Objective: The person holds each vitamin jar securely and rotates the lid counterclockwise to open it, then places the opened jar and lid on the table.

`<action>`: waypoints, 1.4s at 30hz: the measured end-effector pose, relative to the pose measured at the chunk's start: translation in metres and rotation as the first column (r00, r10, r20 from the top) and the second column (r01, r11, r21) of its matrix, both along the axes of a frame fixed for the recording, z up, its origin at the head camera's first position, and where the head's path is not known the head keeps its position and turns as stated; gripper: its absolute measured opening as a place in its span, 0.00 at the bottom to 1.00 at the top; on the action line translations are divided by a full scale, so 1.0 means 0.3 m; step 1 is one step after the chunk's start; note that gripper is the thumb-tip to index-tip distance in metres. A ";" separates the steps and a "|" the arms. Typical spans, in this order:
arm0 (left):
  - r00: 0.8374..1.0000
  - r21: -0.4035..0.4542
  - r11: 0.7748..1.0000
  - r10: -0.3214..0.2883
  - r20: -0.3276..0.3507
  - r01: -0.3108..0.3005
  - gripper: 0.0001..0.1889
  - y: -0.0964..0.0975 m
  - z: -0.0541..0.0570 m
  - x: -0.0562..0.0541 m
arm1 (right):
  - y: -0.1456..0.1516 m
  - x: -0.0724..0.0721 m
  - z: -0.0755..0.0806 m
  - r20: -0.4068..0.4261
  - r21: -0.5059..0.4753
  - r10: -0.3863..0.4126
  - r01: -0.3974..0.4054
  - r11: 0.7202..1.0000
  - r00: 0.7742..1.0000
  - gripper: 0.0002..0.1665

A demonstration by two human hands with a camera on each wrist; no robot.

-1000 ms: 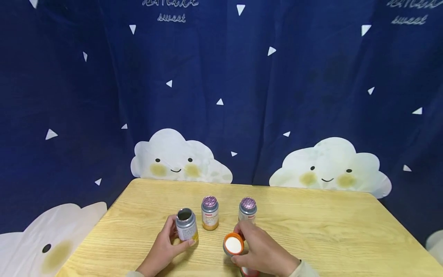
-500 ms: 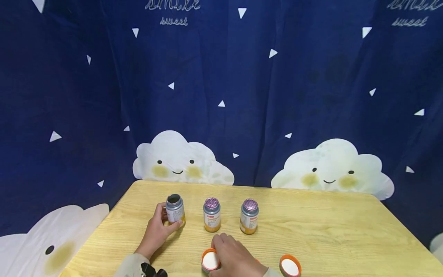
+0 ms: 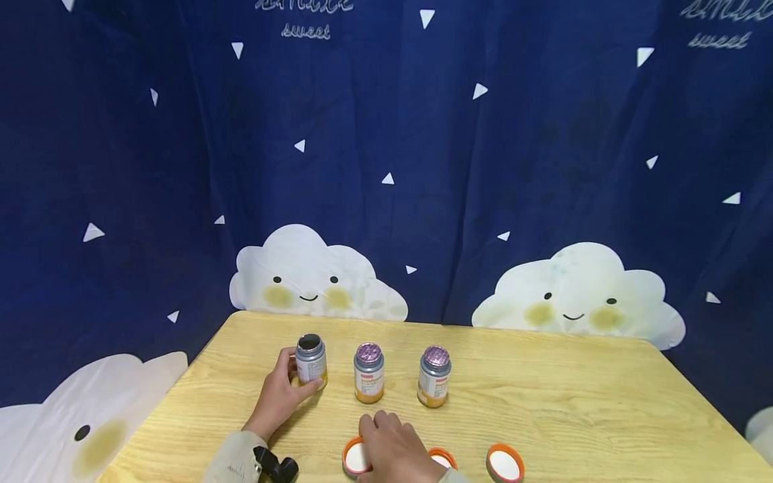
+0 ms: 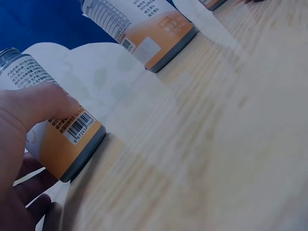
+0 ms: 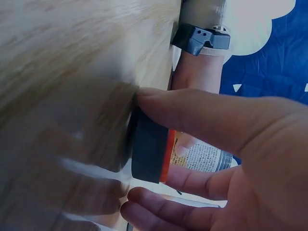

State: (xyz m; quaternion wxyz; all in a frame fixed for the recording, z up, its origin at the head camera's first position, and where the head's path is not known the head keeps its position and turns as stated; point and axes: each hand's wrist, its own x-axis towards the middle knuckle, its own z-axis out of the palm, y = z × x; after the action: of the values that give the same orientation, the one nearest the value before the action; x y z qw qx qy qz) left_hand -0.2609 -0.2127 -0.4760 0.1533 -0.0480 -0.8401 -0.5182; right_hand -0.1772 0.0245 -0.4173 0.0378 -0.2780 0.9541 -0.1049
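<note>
On the left of the table (image 3: 568, 396), my left hand (image 3: 280, 397) holds an uncapped pill bottle (image 3: 312, 370) from the side. The bottle is upright, its dark mouth uncovered. In the left wrist view the thumb lies across the label above a barcode, and the bottle's base (image 4: 89, 156) meets the wood. Nearer the front, my right hand (image 3: 395, 451) pinches an orange-rimmed screw cap (image 3: 354, 458), white liner up. The right wrist view shows the cap's dark side (image 5: 150, 149) between thumb and finger, right at the tabletop.
Two more bottles (image 3: 369, 384) (image 3: 434, 386) stand upright to the right, purple foil seals over their mouths. Two caps lie liner up near the front: one (image 3: 443, 457) beside my right hand, another (image 3: 506, 464) farther right. A blue curtain (image 3: 386, 221) hangs behind the table.
My left hand has carried the open bottle back and left into line with the sealed ones. My right hand has brought its cap left and down to the table, left of the other caps.
</note>
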 end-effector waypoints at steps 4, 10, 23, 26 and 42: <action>1.000 -0.001 1.000 -0.016 0.002 0.016 0.34 0.000 0.007 0.004 | -0.003 0.001 -0.001 -0.003 0.004 -0.015 0.015 1.000 1.000 0.29; 1.000 -0.006 1.000 -0.013 0.028 0.014 0.36 -0.005 0.006 0.016 | -0.008 0.001 -0.002 0.019 0.006 -0.035 0.035 0.999 0.999 0.29; 0.999 -0.002 1.000 0.000 0.044 0.000 0.37 -0.006 0.010 0.040 | -0.010 0.002 -0.002 0.001 0.018 -0.024 0.024 1.000 1.000 0.29; 0.998 0.000 1.000 -0.006 0.056 0.006 0.37 -0.007 0.009 0.039 | -0.008 0.001 -0.002 0.010 0.012 -0.022 0.022 1.000 1.000 0.28; 0.999 -0.017 1.000 0.002 0.050 -0.001 0.39 -0.009 0.012 0.044 | 0.001 -0.002 -0.001 0.037 -0.023 -0.002 0.003 1.000 0.999 0.24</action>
State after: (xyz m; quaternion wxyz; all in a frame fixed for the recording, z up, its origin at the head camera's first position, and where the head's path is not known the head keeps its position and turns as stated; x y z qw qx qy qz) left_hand -0.2478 -0.2154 -0.4724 0.1320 -0.0357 -0.8479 -0.5122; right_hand -0.1778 0.0247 -0.4176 0.0523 -0.2751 0.9523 -0.1211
